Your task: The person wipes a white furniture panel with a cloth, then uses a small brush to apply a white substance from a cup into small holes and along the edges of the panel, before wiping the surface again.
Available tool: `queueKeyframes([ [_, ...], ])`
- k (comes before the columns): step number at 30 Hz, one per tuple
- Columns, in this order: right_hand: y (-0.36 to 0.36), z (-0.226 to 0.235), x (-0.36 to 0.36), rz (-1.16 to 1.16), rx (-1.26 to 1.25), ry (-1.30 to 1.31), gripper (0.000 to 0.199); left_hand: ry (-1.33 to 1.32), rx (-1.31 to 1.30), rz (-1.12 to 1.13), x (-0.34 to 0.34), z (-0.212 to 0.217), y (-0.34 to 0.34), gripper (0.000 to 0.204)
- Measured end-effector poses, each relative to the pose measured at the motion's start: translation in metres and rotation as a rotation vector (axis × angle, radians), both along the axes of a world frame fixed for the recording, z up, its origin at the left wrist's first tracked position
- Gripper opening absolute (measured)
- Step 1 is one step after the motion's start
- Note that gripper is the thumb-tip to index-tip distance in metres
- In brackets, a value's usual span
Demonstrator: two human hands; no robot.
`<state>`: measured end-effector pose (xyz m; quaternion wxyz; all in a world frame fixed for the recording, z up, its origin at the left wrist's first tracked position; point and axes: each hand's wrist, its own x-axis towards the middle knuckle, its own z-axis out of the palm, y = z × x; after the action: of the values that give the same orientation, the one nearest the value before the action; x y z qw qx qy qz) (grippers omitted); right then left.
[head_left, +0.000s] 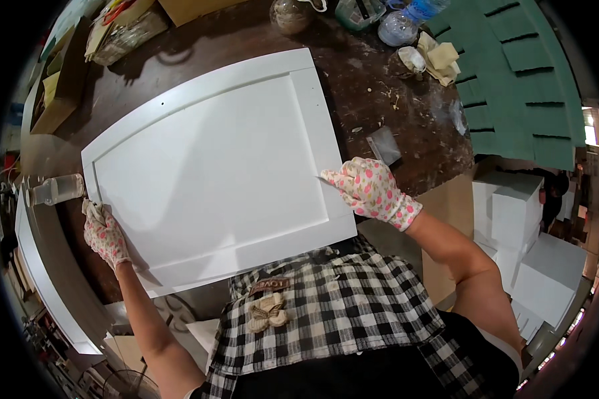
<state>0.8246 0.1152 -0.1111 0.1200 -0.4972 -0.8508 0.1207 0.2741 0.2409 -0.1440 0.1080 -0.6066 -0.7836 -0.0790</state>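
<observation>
A white framed door panel (pixel 213 166) with a recessed middle lies flat on the dark table, its near edge against my checked apron. My left hand (pixel 105 238), in a floral glove, is at the panel's left edge, closed on a bunched greyish rag (pixel 95 211). My right hand (pixel 371 189), in a matching glove, rests over the right frame strip. One fingertip presses on the strip near its inner edge while the other fingers are curled under. Whatever those curled fingers may hold is hidden. Just beyond this hand lies a small grey flat piece (pixel 384 145).
A clear jar (pixel 58 189) lies at the table's left edge. Open boxes (pixel 63 80) stand far left. Plastic bottles (pixel 399 28) and crumpled pale cloths (pixel 439 58) sit at the back right. A green slotted sheet (pixel 512 73) and white boxes (pixel 546 279) are to the right.
</observation>
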Motion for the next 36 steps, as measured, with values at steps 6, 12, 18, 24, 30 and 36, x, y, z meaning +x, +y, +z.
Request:
queueKeyframes([
  [6, -0.006, 0.006, 0.001, 0.103, 0.026, -0.164, 0.047, 0.003, -0.024, 0.046, 0.001, 0.003, -0.002, 0.041],
  [12, -0.036, 0.009, -0.002, 0.261, -0.074, -0.156, 0.043, 0.053, -0.008, 0.000, -0.002, 0.001, -0.001, 0.041],
  [18, -0.023, 0.007, 0.002, 0.123, 0.040, -0.126, 0.044, 0.025, -0.019, 0.035, 0.004, 0.004, 0.000, 0.041],
  [24, -0.037, 0.007, 0.002, 0.211, -0.089, -0.015, 0.046, 0.025, -0.003, 0.022, 0.003, 0.005, 0.000, 0.040],
  [30, -0.008, 0.013, 0.005, 0.213, -0.179, -0.076, 0.041, -0.008, -0.038, 0.082, 0.013, 0.012, -0.003, 0.043],
  [36, 0.087, -0.001, 0.007, 0.127, 0.215, -0.256, 0.019, -0.038, -0.031, 0.039, 0.005, 0.008, -0.004, 0.044],
])
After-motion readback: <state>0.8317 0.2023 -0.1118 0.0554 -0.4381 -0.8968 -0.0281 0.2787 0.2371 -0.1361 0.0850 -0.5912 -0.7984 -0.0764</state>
